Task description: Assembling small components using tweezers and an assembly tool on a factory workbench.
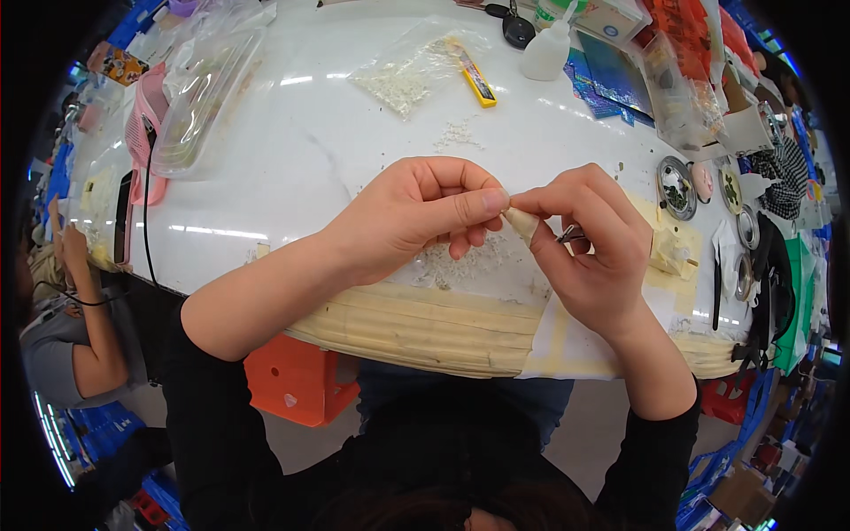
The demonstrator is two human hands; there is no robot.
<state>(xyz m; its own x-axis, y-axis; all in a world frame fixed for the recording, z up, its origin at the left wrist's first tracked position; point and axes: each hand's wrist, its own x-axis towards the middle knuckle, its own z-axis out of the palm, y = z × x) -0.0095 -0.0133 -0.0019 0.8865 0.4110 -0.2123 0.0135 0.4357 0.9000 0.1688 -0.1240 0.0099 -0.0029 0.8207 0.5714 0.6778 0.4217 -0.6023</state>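
Observation:
My hands meet over the near side of the white table (310, 115). My left hand (425, 208) is closed, thumb and index finger pinched together; what lies between the tips is too small to make out. Against those tips are the fingers of my right hand (593, 239), curled closed around a small dark metal tool (571, 234) that is mostly hidden. A beige, tape-like wrap (522, 225) shows at the right thumb. Below my hands lie many tiny white pieces (456, 265); a smaller scatter (458, 134) of them lies farther off.
A clear bag of white pieces (398, 86) and a yellow utility knife (478, 81) lie beyond my hands. At far right stand a white squeeze bottle (546, 51) and round metal dishes (677, 188). A clear plastic box (204, 106) is left. Another person (75, 345) sits at left.

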